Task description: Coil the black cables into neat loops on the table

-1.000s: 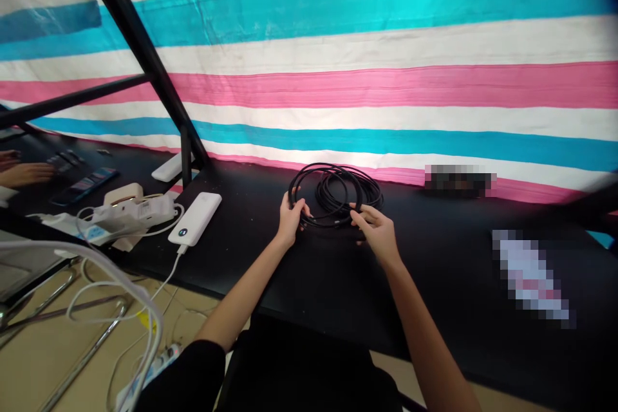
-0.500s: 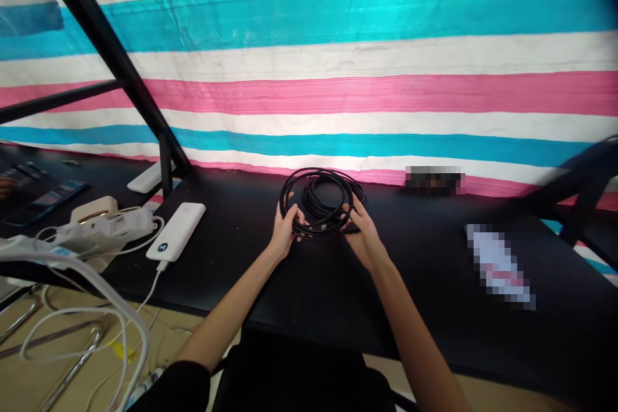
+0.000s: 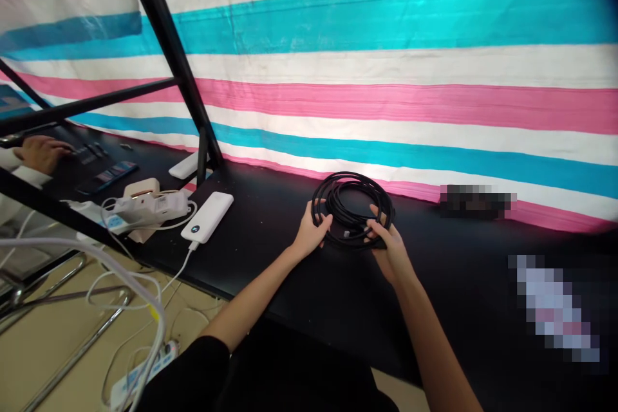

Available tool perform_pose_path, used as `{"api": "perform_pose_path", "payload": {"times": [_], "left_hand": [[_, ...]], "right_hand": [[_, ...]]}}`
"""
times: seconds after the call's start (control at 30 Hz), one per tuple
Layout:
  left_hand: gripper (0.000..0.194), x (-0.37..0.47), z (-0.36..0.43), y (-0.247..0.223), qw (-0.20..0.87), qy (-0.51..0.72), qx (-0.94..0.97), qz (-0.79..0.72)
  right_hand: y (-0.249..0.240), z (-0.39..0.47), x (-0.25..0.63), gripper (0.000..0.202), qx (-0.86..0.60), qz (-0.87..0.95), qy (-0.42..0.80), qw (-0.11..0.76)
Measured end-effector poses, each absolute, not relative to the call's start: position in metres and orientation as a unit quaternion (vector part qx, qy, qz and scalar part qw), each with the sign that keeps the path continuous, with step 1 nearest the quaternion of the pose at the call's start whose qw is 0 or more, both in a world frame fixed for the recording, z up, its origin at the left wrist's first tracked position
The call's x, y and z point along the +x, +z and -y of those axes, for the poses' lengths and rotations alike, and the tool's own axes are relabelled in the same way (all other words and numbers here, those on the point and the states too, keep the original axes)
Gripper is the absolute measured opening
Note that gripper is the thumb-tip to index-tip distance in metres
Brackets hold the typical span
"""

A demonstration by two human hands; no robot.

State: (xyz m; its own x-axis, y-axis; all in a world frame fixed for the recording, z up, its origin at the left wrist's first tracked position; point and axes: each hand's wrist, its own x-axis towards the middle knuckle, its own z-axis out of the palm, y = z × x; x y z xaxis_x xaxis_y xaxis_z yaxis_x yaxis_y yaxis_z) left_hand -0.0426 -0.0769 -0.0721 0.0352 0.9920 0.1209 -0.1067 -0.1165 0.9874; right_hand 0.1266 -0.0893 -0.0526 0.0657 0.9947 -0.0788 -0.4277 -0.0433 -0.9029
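Observation:
A black cable (image 3: 355, 177) lies coiled in several loops at the middle of the black table (image 3: 290, 296). My left hand (image 3: 311, 232) is closed round the left side of the coil, thumb on top. On the opposite side my right hand (image 3: 386, 241) grips the coil, its fingers wrapped round the loops. A small pale connector or tag (image 3: 346, 234) shows inside the front of the coil, between my hands. The undersides of the loops and some fingertips are hidden.
Left of the coil lies a white power bank (image 3: 207, 217) with a cable plugged in. Beyond it are a power strip (image 3: 164, 205), another white power bank (image 3: 186, 165) and a phone (image 3: 109, 177). Another person's hand (image 3: 43, 154) rests far left. A black frame (image 3: 168, 32) rises behind.
My view has turned left, so the scene sits further right and the other person's hand shows more fully. Both hands still hold the coil, its loops slightly shifted.

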Motion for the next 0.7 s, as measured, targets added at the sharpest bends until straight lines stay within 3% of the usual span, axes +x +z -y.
{"api": "perform_pose_path", "payload": {"times": [0.33,0.53,0.7], "left_hand": [[0.02,-0.043,0.072,-0.078,0.507,0.562,0.439,-0.484],[0.026,-0.041,0.077,-0.073,0.535,0.57,0.42,-0.462],[0.041,-0.036,0.083,-0.069,0.558,0.55,0.469,-0.408]], "right_hand": [[-0.055,0.092,0.124,0.033,-0.435,0.449,0.547,0.557],[-0.054,0.1,0.112,0.05,-0.377,0.478,0.6,0.518],[-0.06,0.094,0.115,0.035,-0.451,0.499,0.486,0.557]]}}
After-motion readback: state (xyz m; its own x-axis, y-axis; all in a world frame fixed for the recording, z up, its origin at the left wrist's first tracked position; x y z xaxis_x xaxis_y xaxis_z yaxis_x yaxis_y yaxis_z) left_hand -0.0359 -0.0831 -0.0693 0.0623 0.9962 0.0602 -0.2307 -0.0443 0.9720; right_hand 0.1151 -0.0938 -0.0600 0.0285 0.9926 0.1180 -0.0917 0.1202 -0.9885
